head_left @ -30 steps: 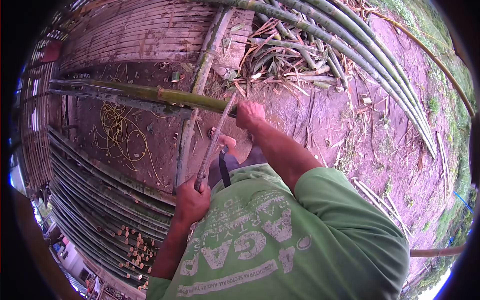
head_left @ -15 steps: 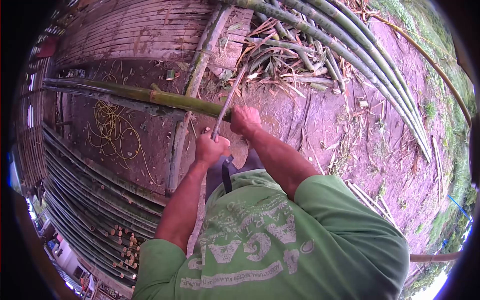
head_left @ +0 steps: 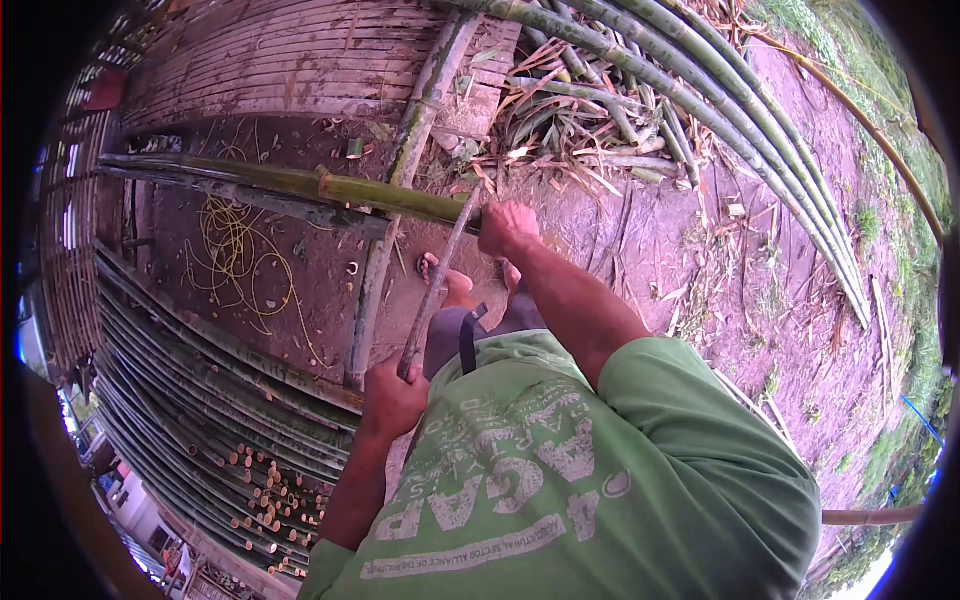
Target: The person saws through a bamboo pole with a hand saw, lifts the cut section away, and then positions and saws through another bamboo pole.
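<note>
My left hand (head_left: 392, 400) is closed around the handle end of a long, narrow handsaw (head_left: 437, 278), seen nearly edge-on. Its far part lies across a green bamboo pole (head_left: 390, 197), close to the pole's near end. Just right of the blade, my right hand (head_left: 507, 228) grips that end of the pole, its fingers partly hidden. The pole runs left from there, over a slanted wooden rail (head_left: 408, 150).
Long bamboo poles (head_left: 690, 85) reach across the upper right beside cut offcuts and leaves (head_left: 600, 120). More poles are stacked (head_left: 190, 370) at lower left. Yellow cord (head_left: 228, 240) lies on the muddy ground. A slatted platform (head_left: 270, 60) stands at upper left.
My left hand has drawn the handsaw back toward my body, down and left, sliding it across the bamboo. My right hand keeps its hold on the pole. The view has shifted slightly.
</note>
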A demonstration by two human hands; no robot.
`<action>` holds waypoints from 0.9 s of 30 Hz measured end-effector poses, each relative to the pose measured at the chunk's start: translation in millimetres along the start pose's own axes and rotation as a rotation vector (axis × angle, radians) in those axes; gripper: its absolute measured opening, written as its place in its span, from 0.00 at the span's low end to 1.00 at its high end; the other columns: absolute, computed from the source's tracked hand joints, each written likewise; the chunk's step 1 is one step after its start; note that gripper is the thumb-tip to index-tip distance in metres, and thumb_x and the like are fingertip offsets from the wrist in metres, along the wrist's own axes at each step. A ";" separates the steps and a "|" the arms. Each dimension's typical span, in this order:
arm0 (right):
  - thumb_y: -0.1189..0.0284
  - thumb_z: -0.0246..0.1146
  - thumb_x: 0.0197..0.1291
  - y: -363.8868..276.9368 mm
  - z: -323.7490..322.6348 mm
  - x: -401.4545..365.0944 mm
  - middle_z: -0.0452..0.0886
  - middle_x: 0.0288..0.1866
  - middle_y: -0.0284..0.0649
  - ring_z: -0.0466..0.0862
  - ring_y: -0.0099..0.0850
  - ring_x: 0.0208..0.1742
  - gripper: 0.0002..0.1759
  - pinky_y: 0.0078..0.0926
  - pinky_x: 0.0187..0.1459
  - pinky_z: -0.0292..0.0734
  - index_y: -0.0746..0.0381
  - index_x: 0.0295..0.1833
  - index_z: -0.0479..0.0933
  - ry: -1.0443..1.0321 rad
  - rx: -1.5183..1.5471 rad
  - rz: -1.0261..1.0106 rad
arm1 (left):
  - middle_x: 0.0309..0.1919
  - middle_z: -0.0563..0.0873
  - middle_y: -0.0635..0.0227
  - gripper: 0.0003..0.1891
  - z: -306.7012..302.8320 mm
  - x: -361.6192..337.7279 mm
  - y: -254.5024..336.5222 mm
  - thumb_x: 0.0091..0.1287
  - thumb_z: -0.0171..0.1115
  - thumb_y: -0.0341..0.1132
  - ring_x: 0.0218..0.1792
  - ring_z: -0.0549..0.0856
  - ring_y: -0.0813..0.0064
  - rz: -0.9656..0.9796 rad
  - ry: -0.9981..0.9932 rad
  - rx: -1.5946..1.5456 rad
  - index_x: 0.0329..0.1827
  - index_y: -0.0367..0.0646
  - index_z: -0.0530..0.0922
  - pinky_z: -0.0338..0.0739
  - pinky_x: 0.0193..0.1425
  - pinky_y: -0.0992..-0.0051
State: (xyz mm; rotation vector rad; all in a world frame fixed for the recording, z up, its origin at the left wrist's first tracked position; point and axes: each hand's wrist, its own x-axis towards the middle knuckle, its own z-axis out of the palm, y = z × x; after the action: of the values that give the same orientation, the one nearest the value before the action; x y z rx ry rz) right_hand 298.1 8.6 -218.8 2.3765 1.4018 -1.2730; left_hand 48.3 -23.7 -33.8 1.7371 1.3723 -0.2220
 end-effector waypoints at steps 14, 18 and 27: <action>0.71 0.61 0.50 7.2 6.6 3.9 0.84 0.42 0.52 0.85 0.47 0.47 0.16 0.41 0.49 0.80 0.63 0.46 0.78 0.049 0.107 -0.009 | 0.27 0.83 0.42 0.08 88.7 169.3 1.7 0.56 0.57 0.29 0.33 0.85 0.45 0.050 0.033 -0.037 0.31 0.33 0.81 0.77 0.39 0.55; 0.71 0.61 0.50 9.2 9.2 4.6 0.84 0.42 0.52 0.85 0.47 0.46 0.16 0.40 0.49 0.80 0.63 0.46 0.78 0.045 0.082 0.020 | 0.25 0.82 0.43 0.07 80.6 137.5 -1.0 0.54 0.58 0.29 0.31 0.84 0.44 0.139 0.064 -0.025 0.31 0.34 0.79 0.77 0.38 0.55; 0.71 0.62 0.48 2.9 8.5 9.2 0.85 0.43 0.51 0.86 0.45 0.48 0.15 0.37 0.49 0.82 0.63 0.43 0.82 -0.044 0.047 -0.002 | 0.23 0.80 0.43 0.06 21.6 38.7 -4.6 0.54 0.57 0.30 0.31 0.84 0.44 0.032 -0.006 0.063 0.29 0.35 0.77 0.76 0.37 0.53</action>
State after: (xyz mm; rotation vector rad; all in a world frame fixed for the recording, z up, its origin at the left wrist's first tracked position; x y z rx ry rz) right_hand 297.2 9.2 -231.6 2.3617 1.3775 -1.3648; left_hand 66.6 -12.3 -72.7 1.8072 1.3449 -0.2552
